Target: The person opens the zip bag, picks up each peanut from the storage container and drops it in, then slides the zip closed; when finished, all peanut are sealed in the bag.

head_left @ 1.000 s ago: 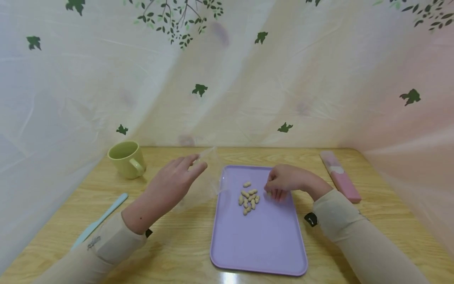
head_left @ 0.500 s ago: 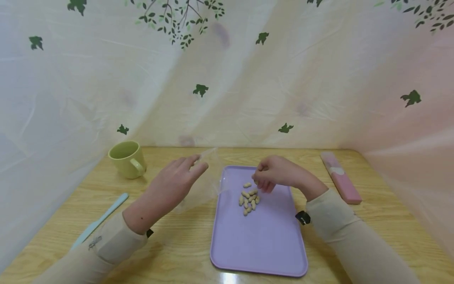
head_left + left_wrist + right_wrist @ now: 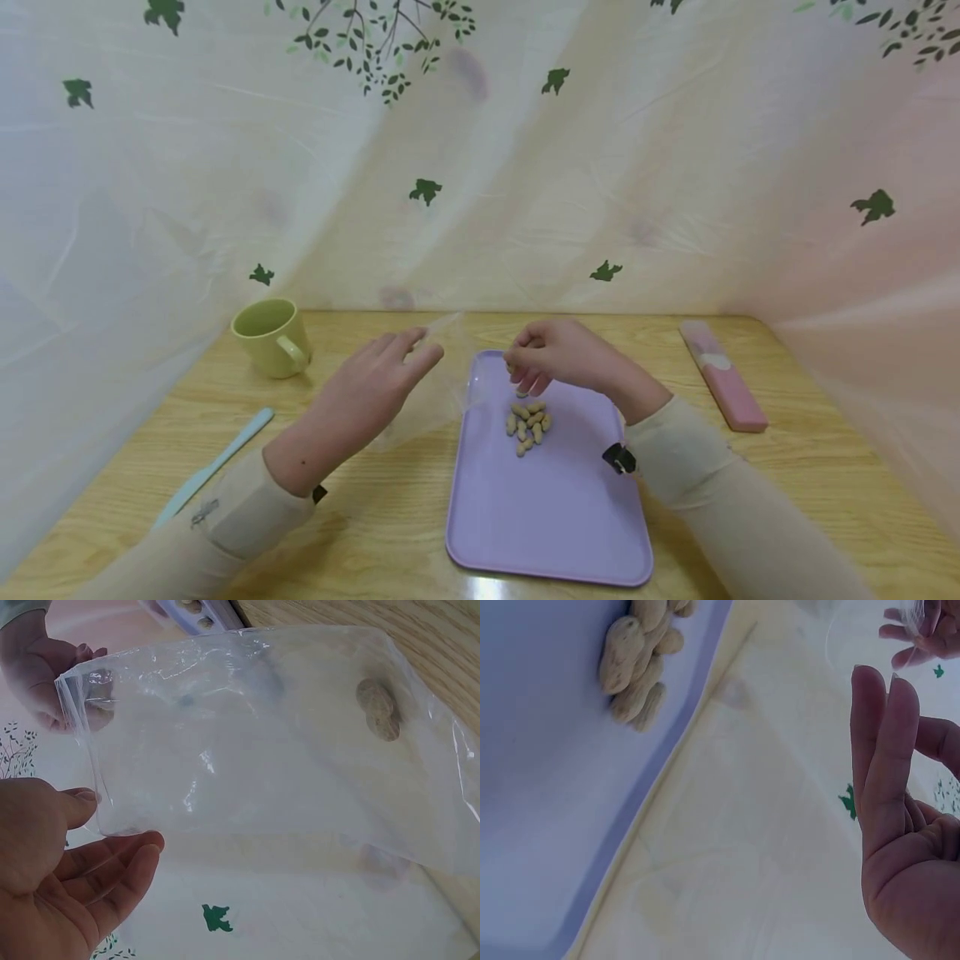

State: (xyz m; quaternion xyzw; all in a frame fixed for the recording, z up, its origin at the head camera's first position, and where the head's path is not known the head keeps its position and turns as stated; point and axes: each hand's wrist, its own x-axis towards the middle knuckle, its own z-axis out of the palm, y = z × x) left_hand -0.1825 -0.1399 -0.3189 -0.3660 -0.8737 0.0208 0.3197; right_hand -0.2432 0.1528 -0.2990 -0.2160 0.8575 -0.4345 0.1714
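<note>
My left hand (image 3: 360,396) pinches the edge of a clear plastic bag (image 3: 217,750) between thumb and fingertips, left of the tray. One peanut (image 3: 379,710) lies inside, toward the bag's far end. Over the top left of the lilac tray (image 3: 547,517), my right hand (image 3: 566,358) has its fingertips together on a peanut (image 3: 512,367), mostly hidden by the fingers. They are close to the bag's right side. A small pile of peanuts (image 3: 522,430) sits below that hand, on the upper part of the tray; the right wrist view shows several of these peanuts (image 3: 622,656) closely.
A green mug (image 3: 270,337) stands at the back left of the wooden table (image 3: 375,533). Nearer, a light blue plastic knife (image 3: 213,467) lies partly under the left forearm. To the tray's right is a long pink case (image 3: 723,379). A leaf-patterned curtain (image 3: 510,208) hangs behind.
My right hand has moved left and up from the tray's right side toward the bag, carrying the peanut. The left hand and bag have stayed almost still.
</note>
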